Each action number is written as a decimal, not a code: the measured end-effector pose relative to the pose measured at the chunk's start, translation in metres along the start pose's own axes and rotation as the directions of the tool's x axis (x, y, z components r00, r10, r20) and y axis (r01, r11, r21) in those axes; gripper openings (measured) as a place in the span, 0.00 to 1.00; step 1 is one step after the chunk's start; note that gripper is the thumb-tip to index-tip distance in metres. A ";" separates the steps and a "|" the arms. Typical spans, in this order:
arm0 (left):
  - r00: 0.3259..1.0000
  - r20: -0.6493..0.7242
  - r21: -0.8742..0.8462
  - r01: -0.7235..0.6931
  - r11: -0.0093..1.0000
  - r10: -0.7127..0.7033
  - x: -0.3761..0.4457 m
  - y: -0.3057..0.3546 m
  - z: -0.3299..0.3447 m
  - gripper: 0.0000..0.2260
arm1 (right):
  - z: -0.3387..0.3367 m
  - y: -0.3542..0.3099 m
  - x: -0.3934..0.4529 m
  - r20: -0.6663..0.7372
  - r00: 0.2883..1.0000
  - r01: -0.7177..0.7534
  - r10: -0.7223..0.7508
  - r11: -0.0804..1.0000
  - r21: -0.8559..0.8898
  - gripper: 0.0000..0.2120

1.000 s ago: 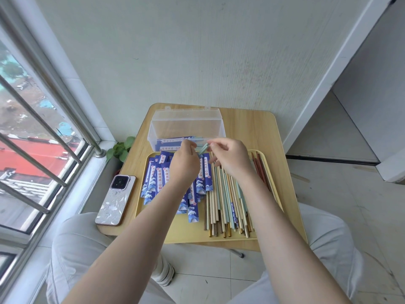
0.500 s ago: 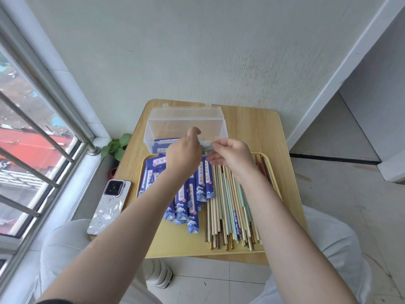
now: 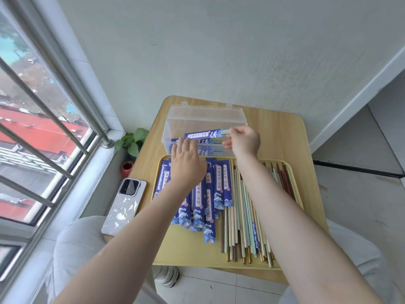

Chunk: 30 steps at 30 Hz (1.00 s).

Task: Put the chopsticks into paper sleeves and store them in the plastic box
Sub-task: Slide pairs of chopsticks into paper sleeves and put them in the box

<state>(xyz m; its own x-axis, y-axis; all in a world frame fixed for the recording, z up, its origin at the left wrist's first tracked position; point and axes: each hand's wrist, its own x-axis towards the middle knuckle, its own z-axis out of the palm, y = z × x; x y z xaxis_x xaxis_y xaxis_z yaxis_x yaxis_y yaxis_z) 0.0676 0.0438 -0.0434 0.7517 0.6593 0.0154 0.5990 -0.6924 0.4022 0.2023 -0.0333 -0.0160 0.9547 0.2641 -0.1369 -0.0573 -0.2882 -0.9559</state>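
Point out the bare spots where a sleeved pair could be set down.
Bare wood on the table right of the plastic box. Bare tray floor along the near edge, below the empty sleeves. Crowded: loose chopsticks fill the tray's right half; the phone takes the left strip.

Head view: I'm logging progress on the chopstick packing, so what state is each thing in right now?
plastic box: open, several sleeved pairs inside.
sleeved chopsticks: held at the box opening, not yet laid down.
right hand: pinching the chopstick ends.
left hand: open, fingers at the sleeve's other end.
empty sleeves: piled on the tray.
loose chopsticks: unsleeved, lying on the tray.
tray: flat on the table.
phone: face down.
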 end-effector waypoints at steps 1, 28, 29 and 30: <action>1.000 0.009 0.010 0.005 1.000 -0.005 0.000 -0.001 0.001 0.27 | 0.006 -0.001 0.001 0.044 0.999 0.000 0.002 0.999 -0.034 0.05; 0.945 0.309 -0.013 0.116 0.993 -0.106 -0.062 0.014 0.007 0.18 | -0.027 0.072 -0.109 0.387 0.922 0.272 0.028 0.666 -0.694 0.20; 0.946 0.308 -0.026 0.118 0.993 -0.104 -0.064 0.012 0.009 0.19 | -0.027 0.073 -0.112 0.379 0.925 0.273 0.016 0.667 -0.693 0.19; 0.947 0.305 -0.038 0.119 0.992 -0.102 -0.066 0.011 0.011 0.19 | -0.027 0.073 -0.114 0.373 0.928 0.268 0.014 0.672 -0.690 0.19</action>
<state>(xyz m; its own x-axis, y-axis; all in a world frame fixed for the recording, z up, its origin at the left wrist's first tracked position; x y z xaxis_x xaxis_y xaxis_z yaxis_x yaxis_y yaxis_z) 0.0279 -0.0101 -0.0505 0.7349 0.6054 -0.3056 0.6732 -0.5972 0.4360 0.0972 -0.1090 -0.0637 0.7758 0.5847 -0.2374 0.4187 -0.7584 -0.4995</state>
